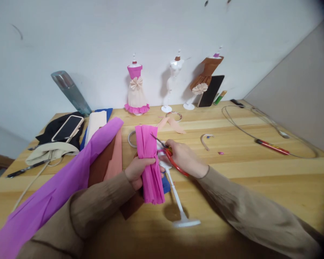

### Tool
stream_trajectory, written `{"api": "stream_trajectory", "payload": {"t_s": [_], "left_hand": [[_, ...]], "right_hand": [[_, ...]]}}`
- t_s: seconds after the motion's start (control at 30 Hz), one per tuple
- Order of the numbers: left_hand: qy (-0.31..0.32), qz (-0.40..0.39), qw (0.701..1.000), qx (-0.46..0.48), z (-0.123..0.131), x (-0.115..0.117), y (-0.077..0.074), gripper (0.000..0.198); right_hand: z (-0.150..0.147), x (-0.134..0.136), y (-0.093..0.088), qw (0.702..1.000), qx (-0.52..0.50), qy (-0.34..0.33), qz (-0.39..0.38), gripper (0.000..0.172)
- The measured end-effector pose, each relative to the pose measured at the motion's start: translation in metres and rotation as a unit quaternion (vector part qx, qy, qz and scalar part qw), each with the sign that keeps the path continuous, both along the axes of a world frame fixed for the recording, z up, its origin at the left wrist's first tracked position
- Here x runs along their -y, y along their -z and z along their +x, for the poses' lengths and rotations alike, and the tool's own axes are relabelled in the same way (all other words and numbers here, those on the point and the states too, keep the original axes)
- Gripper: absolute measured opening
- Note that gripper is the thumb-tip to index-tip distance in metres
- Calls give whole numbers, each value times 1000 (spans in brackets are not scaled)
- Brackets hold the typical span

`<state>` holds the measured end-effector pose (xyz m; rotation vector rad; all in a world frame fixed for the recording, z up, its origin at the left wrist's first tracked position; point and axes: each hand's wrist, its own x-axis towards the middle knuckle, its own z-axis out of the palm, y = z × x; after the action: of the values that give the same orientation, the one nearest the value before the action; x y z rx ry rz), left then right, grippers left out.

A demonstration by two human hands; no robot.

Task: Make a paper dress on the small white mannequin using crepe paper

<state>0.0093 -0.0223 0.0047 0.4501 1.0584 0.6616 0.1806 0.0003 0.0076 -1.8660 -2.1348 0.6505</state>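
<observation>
The left hand [136, 172] is closed around the middle of the pleated bright pink crepe-paper bundle [149, 162], holding it upright above the wooden table [259, 180]. This grip likely presses the pleats together for the blades. The right hand [185, 158] grips the red-handled scissors [169, 154], whose tips meet the bundle's upper right edge. A white plastic mannequin stand [178, 201] slants from behind the bundle. A long magenta paper sheet [56, 187] lies left of the bundle. Behind the bundle, a pink-dressed miniature dress form [135, 86] stands against the white wall [97, 36].

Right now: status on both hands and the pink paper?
Left hand grips pleated pink paper bundle, upright. Right hand holds red-handled scissors, blades at the bundle's right edge. White mannequin stand close behind it.
</observation>
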Motion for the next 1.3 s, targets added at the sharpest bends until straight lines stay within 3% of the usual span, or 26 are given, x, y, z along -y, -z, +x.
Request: {"api": "stream_trajectory", "payload": {"t_s": [0.17, 0.33, 0.43, 0.6, 0.83, 1.0, 1.3], "left_hand": [[6, 6, 1000, -1, -1, 0, -2, 7], [-5, 36, 999, -2, -2, 0, -2, 15], [7, 89, 996, 13, -2, 1, 1, 25], [9, 133, 991, 23, -1, 6, -2, 38], [-3, 143, 989, 30, 2, 8, -6, 50], [20, 158, 987, 20, 3, 7, -3, 49], [-1, 253, 967, -9, 5, 14, -6, 40]], "right_hand": [[14, -6, 8, 990, -139, 8, -1, 35], [38, -13, -1, 923, -374, 61, 70, 49], [33, -11, -15, 895, -434, 44, 91, 47], [15, -7, -29, 894, -437, -10, 102, 44], [20, -6, -25, 905, -406, -10, 128, 45], [19, -3, -29, 902, -409, -20, 140, 46], [13, 14, -40, 898, -378, -31, 222, 41]]}}
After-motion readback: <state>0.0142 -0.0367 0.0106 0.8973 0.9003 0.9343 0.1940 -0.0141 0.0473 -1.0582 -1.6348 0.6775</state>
